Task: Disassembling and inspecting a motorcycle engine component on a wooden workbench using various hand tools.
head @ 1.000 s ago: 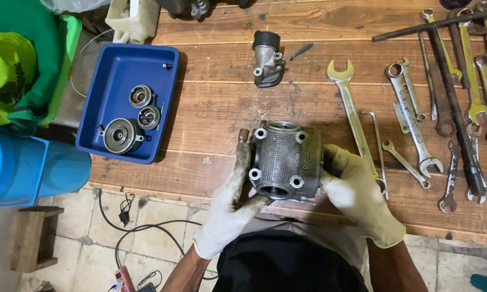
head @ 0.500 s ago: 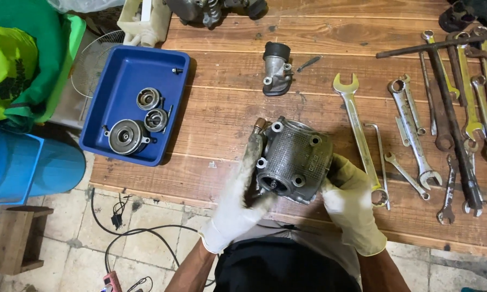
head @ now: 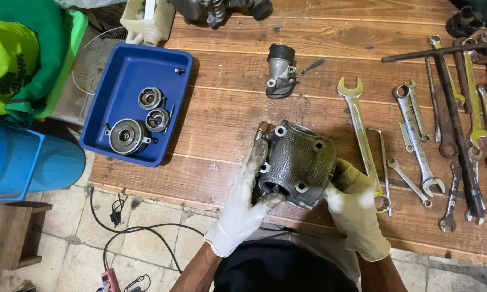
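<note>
Engine cylinder (head: 300,162) between gloved hands (head: 243,208)

Both forearms reach forward from the bottom of the view, each ending in a soiled pale glove, the left hand (head: 243,203) curled with its fingers pointing up and its thumb tucked inward, the right hand (head: 357,208) cupped opposite it, palm turned toward the left.

The metal cylinder block (head: 298,163) is now tilted more to the right than before. The left hand (head: 243,203) has moved its thumb onto the lower rim, and the right hand (head: 357,208) sits lower.
</note>
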